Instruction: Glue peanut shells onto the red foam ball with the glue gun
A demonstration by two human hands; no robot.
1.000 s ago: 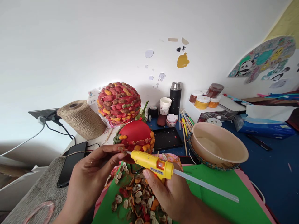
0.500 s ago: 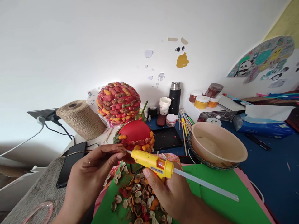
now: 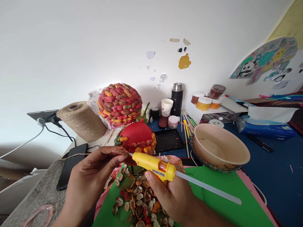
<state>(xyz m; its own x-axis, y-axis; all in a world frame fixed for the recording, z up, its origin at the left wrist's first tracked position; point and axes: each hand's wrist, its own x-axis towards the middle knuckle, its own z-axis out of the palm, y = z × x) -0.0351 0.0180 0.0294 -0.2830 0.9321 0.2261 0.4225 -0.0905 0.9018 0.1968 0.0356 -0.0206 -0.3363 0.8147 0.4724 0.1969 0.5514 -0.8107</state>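
Between the thumb and fingers of my left hand [image 3: 88, 178] is a brown peanut shell [image 3: 123, 154]. My right hand [image 3: 174, 190] grips a yellow hot glue gun [image 3: 151, 164], its nozzle at the shell and a long clear glue stick [image 3: 208, 187] poking out of its back. Just behind them is a red ball [image 3: 137, 130] partly covered in orange, red and green shells. Loose painted and plain peanut shells [image 3: 139, 195] lie in a heap on green paper [image 3: 203, 195] below my hands.
A larger shell-covered ball [image 3: 120, 104] stands behind, beside a twine spool [image 3: 82, 121]. To the right are a beige bowl [image 3: 221, 142], paint jars [image 3: 204, 103], a tissue pack [image 3: 267, 126] and a black flask [image 3: 177, 99]. A phone [image 3: 71, 167] lies at left.
Almost nothing differs. The view has shifted very slightly, and both hands keep the same hold, with the nozzle still at the peanut shell.
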